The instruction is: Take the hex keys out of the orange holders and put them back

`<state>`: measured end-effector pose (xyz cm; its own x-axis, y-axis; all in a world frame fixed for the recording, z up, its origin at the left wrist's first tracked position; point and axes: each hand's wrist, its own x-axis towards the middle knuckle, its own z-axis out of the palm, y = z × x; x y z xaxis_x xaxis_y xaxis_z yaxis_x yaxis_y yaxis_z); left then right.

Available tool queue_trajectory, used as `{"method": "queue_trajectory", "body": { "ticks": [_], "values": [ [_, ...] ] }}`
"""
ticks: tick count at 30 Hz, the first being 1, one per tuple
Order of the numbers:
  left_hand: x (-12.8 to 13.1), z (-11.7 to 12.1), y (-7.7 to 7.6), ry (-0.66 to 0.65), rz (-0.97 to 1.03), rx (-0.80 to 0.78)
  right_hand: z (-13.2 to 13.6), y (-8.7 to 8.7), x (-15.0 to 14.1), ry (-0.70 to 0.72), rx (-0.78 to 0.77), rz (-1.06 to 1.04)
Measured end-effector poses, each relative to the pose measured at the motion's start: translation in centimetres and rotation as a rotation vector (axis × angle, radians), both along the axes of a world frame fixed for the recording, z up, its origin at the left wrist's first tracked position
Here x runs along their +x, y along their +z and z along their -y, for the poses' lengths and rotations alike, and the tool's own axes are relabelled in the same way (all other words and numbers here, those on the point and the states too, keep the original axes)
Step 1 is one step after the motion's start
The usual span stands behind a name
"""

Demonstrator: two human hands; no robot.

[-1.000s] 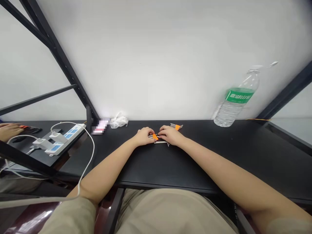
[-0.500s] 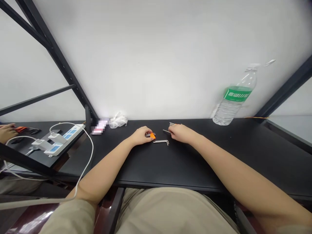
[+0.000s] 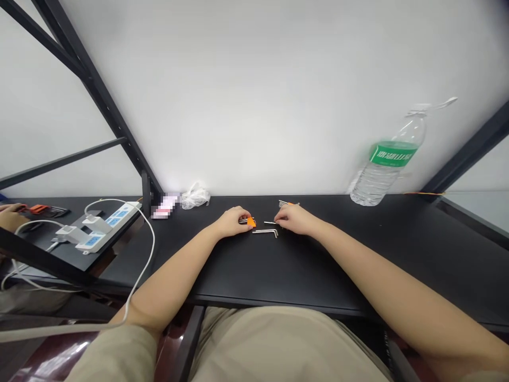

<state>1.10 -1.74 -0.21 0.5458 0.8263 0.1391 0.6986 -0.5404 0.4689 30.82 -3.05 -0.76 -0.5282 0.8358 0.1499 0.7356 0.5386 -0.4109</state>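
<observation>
My left hand (image 3: 234, 222) is closed on an orange hex key holder (image 3: 251, 222), with a few metal keys partly showing beside the fingers. Between the fingertips of my right hand (image 3: 293, 218) is a thin silver hex key (image 3: 269, 223), its tip pointing left toward the holder. Its other end is hidden by the fingers. On the black table just below the gap between my hands lie L-shaped hex keys (image 3: 266, 231), close together. Behind my right hand a second set of hex keys (image 3: 283, 203) with some orange is partly covered.
A clear bottle (image 3: 384, 164) with a green label stands at the back right. Crumpled plastic (image 3: 195, 196) lies by the wall. At left are a power strip (image 3: 107, 227), a white cable (image 3: 150, 254), a black frame (image 3: 103, 106) and another person's hand (image 3: 11, 216).
My right hand has drawn slightly down, and the hex key in it has turned from slanting to nearly level. My left hand keeps hold of the orange holder. The view has shifted slightly.
</observation>
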Motion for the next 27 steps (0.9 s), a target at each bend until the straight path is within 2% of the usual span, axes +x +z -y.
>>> {"method": "queue_trajectory", "body": {
  "ticks": [9, 14, 20, 27],
  "values": [
    [0.4, 0.3, 0.1, 0.141, -0.053, 0.009, 2.0, 0.4, -2.3, 0.155, -0.046, -0.031],
    [0.6, 0.8, 0.3, 0.150, -0.016, 0.012, 2.2, 0.3, -3.1, 0.143, -0.061, -0.140],
    [1.7, 1.8, 0.9, 0.052, 0.080, 0.076, 1.3, -1.0, -4.2, -0.030, -0.084, -0.372],
    [2.4, 2.2, 1.4, -0.063, 0.145, 0.199, 0.8, -1.6, -5.3, -0.066, -0.109, -0.514]
  ]
}}
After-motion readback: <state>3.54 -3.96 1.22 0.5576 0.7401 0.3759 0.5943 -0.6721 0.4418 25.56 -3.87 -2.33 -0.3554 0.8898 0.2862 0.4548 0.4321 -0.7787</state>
